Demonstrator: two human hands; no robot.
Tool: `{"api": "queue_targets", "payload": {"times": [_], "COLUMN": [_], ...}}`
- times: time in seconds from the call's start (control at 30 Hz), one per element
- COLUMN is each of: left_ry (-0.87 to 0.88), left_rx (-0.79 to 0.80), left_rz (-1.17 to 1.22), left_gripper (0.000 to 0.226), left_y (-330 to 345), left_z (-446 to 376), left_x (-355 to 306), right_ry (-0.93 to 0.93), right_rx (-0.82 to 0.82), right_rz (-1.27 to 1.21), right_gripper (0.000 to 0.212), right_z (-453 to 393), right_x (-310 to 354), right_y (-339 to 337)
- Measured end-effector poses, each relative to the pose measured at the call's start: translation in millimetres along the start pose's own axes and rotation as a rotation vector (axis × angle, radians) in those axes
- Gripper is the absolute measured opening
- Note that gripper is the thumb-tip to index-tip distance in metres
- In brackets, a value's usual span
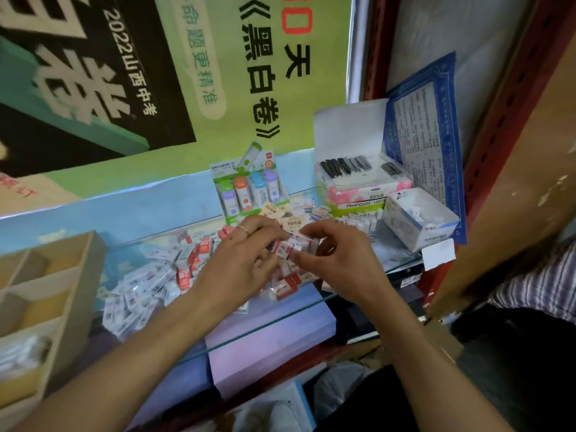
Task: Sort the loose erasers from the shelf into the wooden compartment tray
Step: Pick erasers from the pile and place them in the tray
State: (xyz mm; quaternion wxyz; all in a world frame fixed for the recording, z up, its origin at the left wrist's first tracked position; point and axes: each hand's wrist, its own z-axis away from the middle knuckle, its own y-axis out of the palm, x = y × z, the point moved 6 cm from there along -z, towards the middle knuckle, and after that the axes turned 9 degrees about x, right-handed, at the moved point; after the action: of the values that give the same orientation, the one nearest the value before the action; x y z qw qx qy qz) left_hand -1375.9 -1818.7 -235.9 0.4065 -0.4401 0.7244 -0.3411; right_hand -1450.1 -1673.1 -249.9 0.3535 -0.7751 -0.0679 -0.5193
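A clear glass shelf runs across a narrow nook, backed by a green and black printed poster and bounded on the right by a red perforated metal upright. A heap of loose white and red paper-sleeved erasers lies spread over the shelf's left and middle parts. The pale wooden compartment tray stands at the far left, just beside the heap. At the back stand a green display card of capped correction rollers and an open white box of black clips. Above the heap's right end, the left hand and right hand meet, fingers curled, together pinching a small stack of white sleeved erasers. The stack's long axis runs left to right, rising slightly rightward.
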Motion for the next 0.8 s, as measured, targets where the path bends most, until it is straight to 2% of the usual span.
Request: {"api": "queue_targets", "payload": {"times": [0.1, 0.23, 0.3, 0.4, 0.5, 0.63, 0.73, 0.8], "left_ry": [-0.083, -0.37, -0.423, -0.496, -0.542, -0.567, -0.618, -0.71], "left_rx": [-0.034, 0.006, 0.002, -0.075, -0.225, -0.406, -0.522, -0.592], "left_rz": [0.068, 0.628, 0.682, 0.634, 0.612, 0.495, 0.186, -0.025], "left_gripper": [0.048, 0.074, 0.072, 0.059, 0.049, 0.044, 0.037, 0.029], "left_y": [-20, -36, -44, -54, -66, -91, -111, -122], "left_z": [18, 56, 76, 108, 141, 180, 214, 238], "left_x": [2, 24, 32, 42, 43, 43, 38, 42], "right_ry": [-0.045, -0.103, -0.149, -0.244, -0.353, -0.506, -0.508, -0.488], "right_rx": [0.032, 0.121, 0.18, 0.271, 0.333, 0.33, 0.365, 0.405], "right_rz": [0.017, 0.06, 0.071, 0.082, 0.181, 0.284, 0.261, 0.294], "right_gripper": [0.027, 0.035, 0.037, 0.039, 0.042, 0.038, 0.033, 0.03], "right_z": [-1, -2, -2, -1, 2, 7, 10, 9], "right_x": [15, 29, 40, 58, 79, 116, 138, 150], "right_y": [13, 36, 52, 81, 112, 145, 172, 193]}}
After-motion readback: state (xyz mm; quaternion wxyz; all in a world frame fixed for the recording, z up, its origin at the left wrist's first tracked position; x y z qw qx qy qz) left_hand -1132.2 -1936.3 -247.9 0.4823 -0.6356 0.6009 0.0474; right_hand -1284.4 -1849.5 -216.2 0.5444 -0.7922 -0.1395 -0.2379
